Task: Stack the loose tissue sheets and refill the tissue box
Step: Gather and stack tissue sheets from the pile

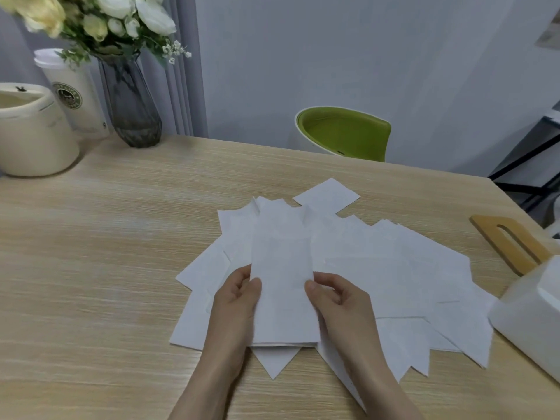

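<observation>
Head view looks down on a pale wood surface (91,268) where loose tissue sheets (394,268) lie fanned out in an overlapping spread. At the near middle of that spread, a folded tissue stack (283,298) is held upright-lengthwise between both hands. The left hand (239,301) pinches the stack's left edge, thumb on top; the right hand (339,301) pinches its right edge the same way, fingers curled beneath. Right of the spread, at the frame's edge, sits a white tissue box (530,322), with its wooden slotted lid (512,244) leaning just behind it. Far left of the spread stand a cream container (33,140), a paper cup (75,98) and a glass vase (133,107) of flowers. Beyond the spread, a green chair (345,131) stands behind the surface.
</observation>
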Motion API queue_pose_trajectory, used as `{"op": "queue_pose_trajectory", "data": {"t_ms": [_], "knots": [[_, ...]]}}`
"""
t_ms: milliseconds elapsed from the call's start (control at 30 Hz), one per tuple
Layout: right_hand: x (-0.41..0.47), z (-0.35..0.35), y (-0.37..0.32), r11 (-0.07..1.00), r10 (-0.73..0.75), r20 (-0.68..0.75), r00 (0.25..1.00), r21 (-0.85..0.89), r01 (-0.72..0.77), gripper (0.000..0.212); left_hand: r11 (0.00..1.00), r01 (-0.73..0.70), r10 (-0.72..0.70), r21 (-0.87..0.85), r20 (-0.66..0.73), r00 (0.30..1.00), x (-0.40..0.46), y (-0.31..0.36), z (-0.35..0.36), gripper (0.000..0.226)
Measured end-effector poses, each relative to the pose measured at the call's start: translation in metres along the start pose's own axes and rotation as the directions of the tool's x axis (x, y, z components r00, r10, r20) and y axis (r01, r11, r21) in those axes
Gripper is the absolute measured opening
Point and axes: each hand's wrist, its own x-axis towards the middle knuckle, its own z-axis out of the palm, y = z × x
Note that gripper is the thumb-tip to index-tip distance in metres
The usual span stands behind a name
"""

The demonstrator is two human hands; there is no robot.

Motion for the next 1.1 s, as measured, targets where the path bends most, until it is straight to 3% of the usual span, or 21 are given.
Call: {"op": "queue_pose_trajectory", "data": {"t_ms": [100, 233, 367, 500, 833, 1033, 1100], "knots": [[0.013, -0.024, 0.004, 0.966, -0.180, -0.100, 0.979, -0.206, 0.156, 0.012, 1.000, -0.011, 0.011, -0.006, -0.017, 1.000, 0.000, 0.000, 0.000, 0.024], [0.038, -0.076, -0.002, 0.751, -0.431, -0.062, 0.900, -0.577, 0.320, 0.024, 1.000, -0.012, 0.012, -0.023, -0.030, 0.999, 0.000, 0.000, 0.001, 0.023], [0.059, -0.110, -0.004, 0.579, -0.366, 0.040, 0.930, -0.772, 0.261, 0.042, 1.000, -0.012, 0.012, -0.028, -0.029, 1.000, -0.001, -0.001, 0.001, 0.023], [0.066, -0.121, -0.006, 0.514, -0.315, 0.077, 0.946, -0.824, 0.238, 0.045, 1.000, -0.009, 0.009, -0.021, -0.025, 1.000, -0.002, 0.000, 0.001, 0.022], [0.067, -0.121, -0.010, 0.355, -0.391, 0.092, 0.916, -0.903, 0.243, 0.021, 1.000, -0.004, 0.004, -0.002, -0.030, 1.000, -0.003, 0.001, 0.001, 0.023], [0.063, -0.123, -0.014, 0.379, -0.496, 0.045, 0.867, -0.887, 0.263, 0.015, 1.000, -0.004, 0.004, 0.001, -0.035, 0.999, -0.004, 0.002, 0.002, 0.022], [0.058, -0.125, -0.019, 0.515, -0.494, -0.040, 0.869, -0.818, 0.256, 0.021, 1.000, 0.002, -0.002, 0.002, -0.036, 0.999, -0.004, 0.003, 0.002, 0.022]]}}
